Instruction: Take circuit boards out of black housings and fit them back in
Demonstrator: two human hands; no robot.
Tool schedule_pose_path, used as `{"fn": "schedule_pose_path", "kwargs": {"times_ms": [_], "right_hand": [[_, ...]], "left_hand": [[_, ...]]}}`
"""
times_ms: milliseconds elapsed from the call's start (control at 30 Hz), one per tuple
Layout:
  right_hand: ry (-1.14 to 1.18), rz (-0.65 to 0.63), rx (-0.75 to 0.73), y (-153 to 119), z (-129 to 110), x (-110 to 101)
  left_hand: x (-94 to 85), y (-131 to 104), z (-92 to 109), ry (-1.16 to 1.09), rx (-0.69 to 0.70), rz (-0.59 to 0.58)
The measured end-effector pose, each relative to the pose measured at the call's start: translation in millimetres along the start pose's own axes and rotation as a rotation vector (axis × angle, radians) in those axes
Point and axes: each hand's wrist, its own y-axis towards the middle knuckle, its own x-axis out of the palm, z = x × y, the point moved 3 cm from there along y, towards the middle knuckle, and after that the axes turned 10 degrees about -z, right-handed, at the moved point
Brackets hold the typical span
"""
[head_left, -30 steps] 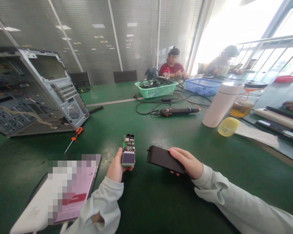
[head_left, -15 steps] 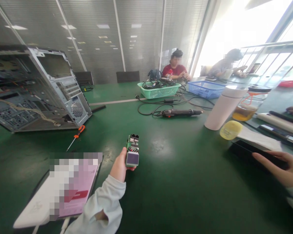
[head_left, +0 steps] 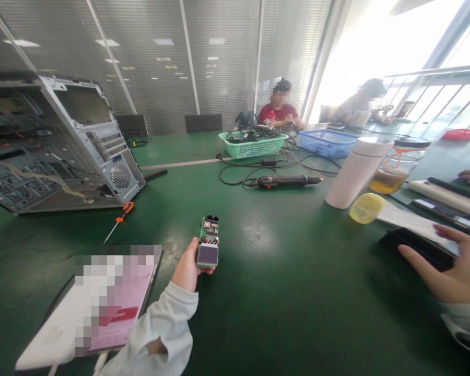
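My left hand [head_left: 188, 266] is closed around the lower side of a small green circuit board [head_left: 208, 240], which carries a grey square display and black parts at its top end. The board is held above the green table. On the right, my right hand [head_left: 450, 266] has its thumb and fingers spread around a long black case-like object [head_left: 419, 248] lying on the table. Whether the fingers still touch that object is hard to tell. Left of my left forearm lie a white power bank [head_left: 55, 329] and a phone with a pink lit screen [head_left: 129, 308].
An opened computer case [head_left: 82, 141] stands at left, with an orange-handled screwdriver [head_left: 119, 220] before it. Ahead are a corded electric screwdriver [head_left: 290, 181], a green basket [head_left: 254, 149] of cables, a blue basket [head_left: 329, 144], a pink bottle [head_left: 352, 177] and two seated people.
My right hand has spread its fingers wider around the black object, which now lies slightly farther right. My left hand still holds the circuit board; the view has shifted slightly.
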Motion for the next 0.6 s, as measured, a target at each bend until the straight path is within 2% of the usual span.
{"fn": "schedule_pose_path", "kwargs": {"times_ms": [67, 167, 233, 267, 333, 467, 600], "right_hand": [[0.072, -0.038, -0.173, -8.4, -54.7, -9.4], [0.161, 0.053, -0.429, -23.0, -133.2, -25.5], [0.245, 0.083, -0.552, -32.4, -175.9, -33.9], [0.304, 0.056, -0.596, -36.6, -194.1, -36.5], [0.447, -0.055, -0.649, -44.8, -225.1, -38.5], [0.782, -0.374, -0.677, -61.9, -272.2, -29.5], [1.103, -0.755, -0.519, -77.3, -297.1, -8.1]], "left_hand": [[0.5, 0.5, 0.0, 0.000, -0.011, 0.007], [-2.1, 4.4, -1.6, 0.012, -0.036, 0.027], [-5.2, 8.6, -3.3, 0.028, -0.055, 0.038], [-6.6, 10.7, -4.1, 0.039, -0.061, 0.039], [-8.7, 14.3, -5.0, 0.065, -0.067, 0.031], [-9.3, 16.5, -5.0, 0.127, -0.051, -0.009], [-6.1, 9.3, -2.2, 0.219, 0.002, -0.046]]}}
